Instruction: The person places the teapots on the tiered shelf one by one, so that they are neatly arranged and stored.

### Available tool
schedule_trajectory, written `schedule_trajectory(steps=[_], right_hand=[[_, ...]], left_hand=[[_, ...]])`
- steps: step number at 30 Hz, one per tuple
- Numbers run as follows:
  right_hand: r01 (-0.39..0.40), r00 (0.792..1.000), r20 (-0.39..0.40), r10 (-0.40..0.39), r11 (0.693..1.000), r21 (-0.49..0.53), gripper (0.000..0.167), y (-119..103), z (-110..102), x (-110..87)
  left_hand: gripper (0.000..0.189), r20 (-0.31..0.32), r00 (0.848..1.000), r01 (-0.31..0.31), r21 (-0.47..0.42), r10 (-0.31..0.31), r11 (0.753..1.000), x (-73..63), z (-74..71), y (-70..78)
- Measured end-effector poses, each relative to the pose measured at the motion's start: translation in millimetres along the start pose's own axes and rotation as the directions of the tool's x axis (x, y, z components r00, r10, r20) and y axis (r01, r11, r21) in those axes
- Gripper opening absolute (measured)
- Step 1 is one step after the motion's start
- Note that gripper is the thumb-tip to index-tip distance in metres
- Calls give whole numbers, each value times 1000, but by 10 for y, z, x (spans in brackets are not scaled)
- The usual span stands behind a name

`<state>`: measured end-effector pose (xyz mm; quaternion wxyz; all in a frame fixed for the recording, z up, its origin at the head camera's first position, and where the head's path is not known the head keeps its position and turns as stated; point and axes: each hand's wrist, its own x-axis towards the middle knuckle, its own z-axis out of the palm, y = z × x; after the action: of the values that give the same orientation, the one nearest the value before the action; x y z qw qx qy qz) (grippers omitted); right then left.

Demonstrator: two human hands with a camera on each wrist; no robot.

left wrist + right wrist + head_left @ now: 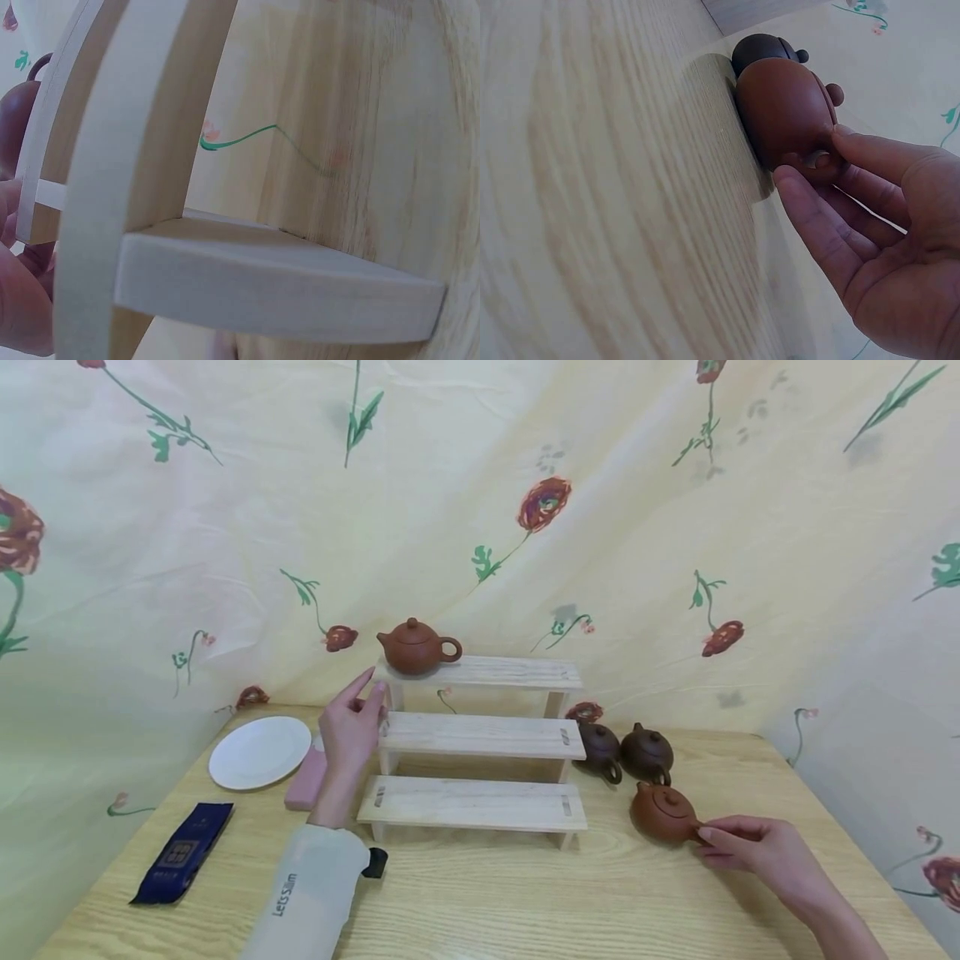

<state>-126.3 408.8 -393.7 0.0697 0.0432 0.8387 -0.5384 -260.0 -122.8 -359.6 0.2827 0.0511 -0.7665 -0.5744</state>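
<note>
My right hand (765, 852) pinches the handle of a reddish-brown teapot (663, 814) at the table's right side. In the right wrist view, thumb and fingers close on that handle, and the teapot (784, 112) sits at the tabletop. At the left end of a three-tier wooden shelf (480, 735), my left hand (352, 722) holds the top board's edge. The left wrist view shows the shelf's side frame (277, 285) up close, with the hand partly cut off at the left. Another reddish-brown teapot (412, 649) stands on the top tier's left end.
Two dark brown teapots (647, 753) stand right of the shelf, just behind the held one. A white plate (260, 753), a pink box (306, 783) and a dark blue packet (183, 853) lie on the left. Flowered cloth (637, 527) hangs behind the table (525, 902).
</note>
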Motion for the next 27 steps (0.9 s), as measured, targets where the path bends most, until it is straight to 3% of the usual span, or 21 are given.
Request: schedule_trajectory(steps=[10, 16, 27], right_hand=[[-8, 1000, -11, 8, 1000, 2, 34, 6, 7, 6], [-12, 998, -59, 10, 999, -32, 35, 0, 20, 0], [42, 990, -130, -48, 998, -42, 35, 13, 51, 6]], left_hand=[[42, 37, 999, -14, -8, 14, 1000, 19, -6, 9], [44, 48, 999, -16, -10, 16, 1000, 28, -5, 16], [44, 60, 998, -2, -30, 4, 1000, 24, -7, 8]])
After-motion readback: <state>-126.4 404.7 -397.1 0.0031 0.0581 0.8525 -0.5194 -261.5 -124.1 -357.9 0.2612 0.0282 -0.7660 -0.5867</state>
